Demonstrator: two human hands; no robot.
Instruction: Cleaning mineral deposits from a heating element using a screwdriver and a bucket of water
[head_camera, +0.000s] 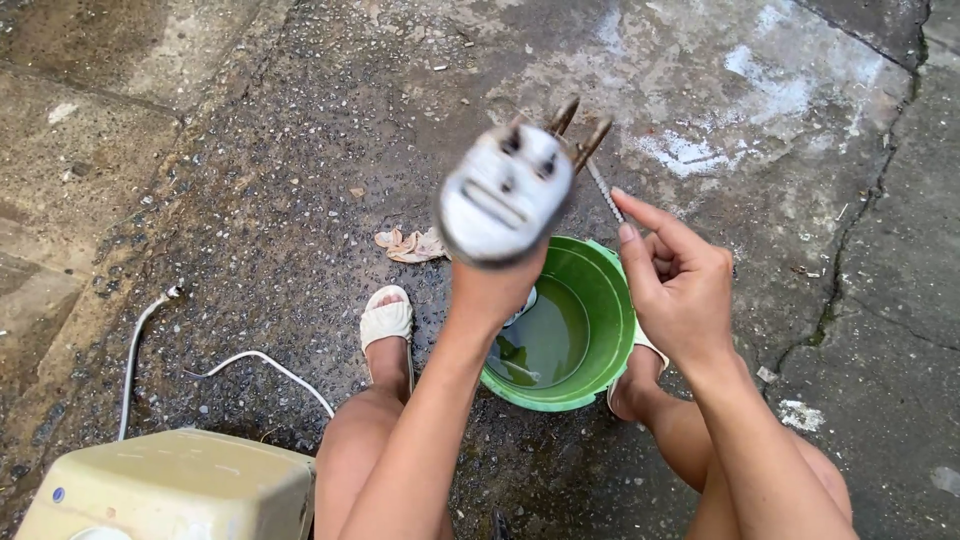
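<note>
My left hand (495, 288) is raised and grips a rounded white and grey part (503, 195) from below. The part is blurred, and two brownish metal prongs stick out of its far side. To its right, my right hand (685, 295) pinches a thin metal rod (603, 192) between thumb and fingers, its tip pointing up toward the prongs. Under both hands a green bucket (603, 300) holding water stands on the wet concrete between my feet.
A cream plastic appliance housing (180, 485) sits at the lower left, with a white cord (260, 358) running across the ground. A crumpled beige rag (410, 243) lies beyond my white sandal (386, 320). A crack runs down the concrete (850, 230) on the right.
</note>
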